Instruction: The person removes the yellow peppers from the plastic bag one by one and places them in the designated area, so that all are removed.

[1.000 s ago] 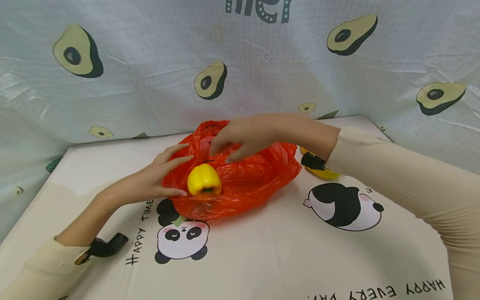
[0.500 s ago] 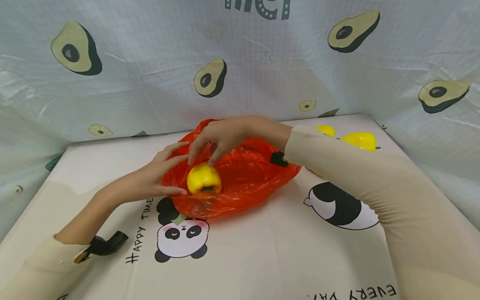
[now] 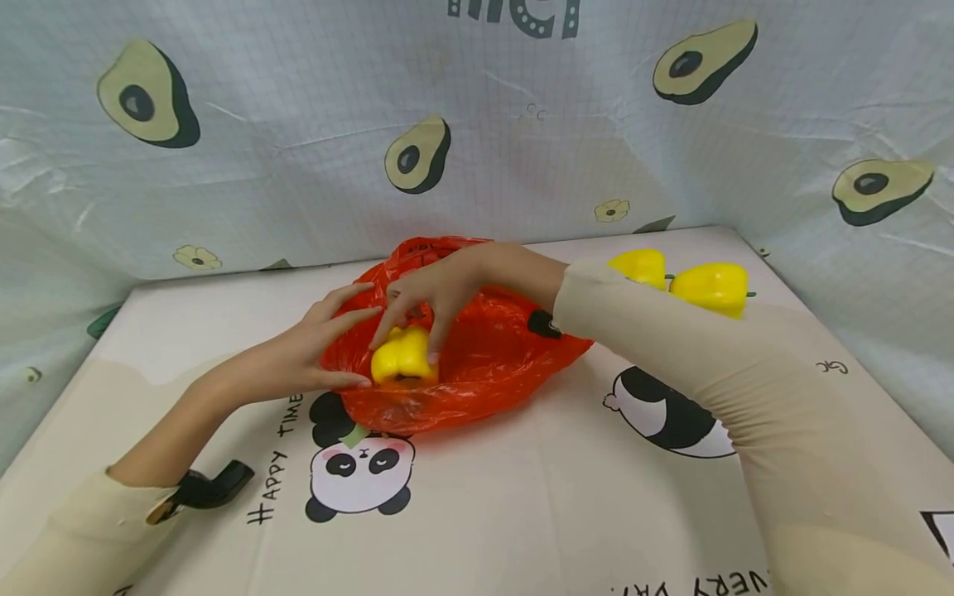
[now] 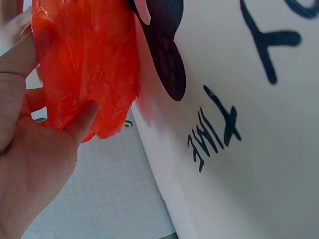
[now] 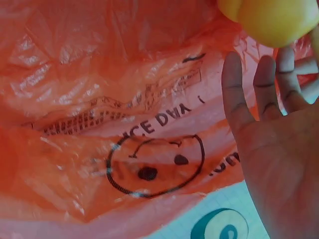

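A red plastic bag (image 3: 499,348) lies on its side on the table, mouth toward me. Inside it, near the left side, is a yellow bell pepper (image 3: 402,364). My left hand (image 3: 298,356) holds the bag's left side with fingers spread; in the left wrist view the thumb (image 4: 84,119) lies against the plastic. From above, my right hand (image 3: 440,290) reaches into the bag and grips the pepper, its thumb and fingertips on opposite sides. The right wrist view has the bell pepper (image 5: 274,20) at the fingertips, partly cut off by the frame.
Two more yellow bell peppers, a near one (image 3: 711,285) and another (image 3: 641,265) half behind the right sleeve, lie at the back right. The table (image 3: 522,513) carries panda prints and lettering. A sheet with avocado prints (image 3: 298,190) hangs behind it.
My right hand has moved left and down from above the bag onto the pepper inside. The two peppers at the back right have come into view. My left hand stays in place.
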Action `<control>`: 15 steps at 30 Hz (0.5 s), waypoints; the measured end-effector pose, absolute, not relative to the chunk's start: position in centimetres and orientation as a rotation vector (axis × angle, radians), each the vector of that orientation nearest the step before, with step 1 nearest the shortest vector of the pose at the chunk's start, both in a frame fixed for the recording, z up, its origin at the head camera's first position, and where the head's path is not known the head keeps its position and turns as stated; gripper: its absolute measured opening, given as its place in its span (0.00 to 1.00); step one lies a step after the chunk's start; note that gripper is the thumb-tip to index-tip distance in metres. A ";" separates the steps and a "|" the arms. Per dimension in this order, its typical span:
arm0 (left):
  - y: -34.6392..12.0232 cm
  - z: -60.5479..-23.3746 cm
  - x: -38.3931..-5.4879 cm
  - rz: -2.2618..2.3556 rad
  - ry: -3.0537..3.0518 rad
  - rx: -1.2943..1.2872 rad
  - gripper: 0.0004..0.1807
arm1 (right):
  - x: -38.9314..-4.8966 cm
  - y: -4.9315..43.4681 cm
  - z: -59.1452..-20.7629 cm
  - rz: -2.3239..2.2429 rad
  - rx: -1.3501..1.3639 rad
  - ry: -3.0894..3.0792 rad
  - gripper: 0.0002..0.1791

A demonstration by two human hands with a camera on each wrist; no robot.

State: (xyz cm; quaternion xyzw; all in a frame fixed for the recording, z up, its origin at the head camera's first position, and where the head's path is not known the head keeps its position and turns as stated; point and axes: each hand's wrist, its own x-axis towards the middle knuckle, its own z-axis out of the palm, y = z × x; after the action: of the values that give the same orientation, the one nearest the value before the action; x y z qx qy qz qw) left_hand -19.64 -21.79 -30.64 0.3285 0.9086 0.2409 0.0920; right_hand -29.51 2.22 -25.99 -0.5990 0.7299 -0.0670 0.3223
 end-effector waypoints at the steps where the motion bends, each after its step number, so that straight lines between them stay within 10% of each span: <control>1: -21.8 -30.6 -19.6 0.713 2.701 0.977 0.48 | -29.5 2.2 -26.2 -0.173 -1.577 1.918 0.37; 15: -22.0 -30.4 -19.3 0.724 2.690 0.949 0.47 | -29.3 2.6 -27.4 -0.236 -1.422 1.829 0.44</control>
State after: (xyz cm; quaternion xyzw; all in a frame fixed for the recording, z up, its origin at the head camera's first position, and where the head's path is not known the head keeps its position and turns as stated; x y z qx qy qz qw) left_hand -19.35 -21.97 -30.38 0.3209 0.9096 0.2446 0.0990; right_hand -29.32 2.58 -27.38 -0.5609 0.7214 -0.0930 0.3953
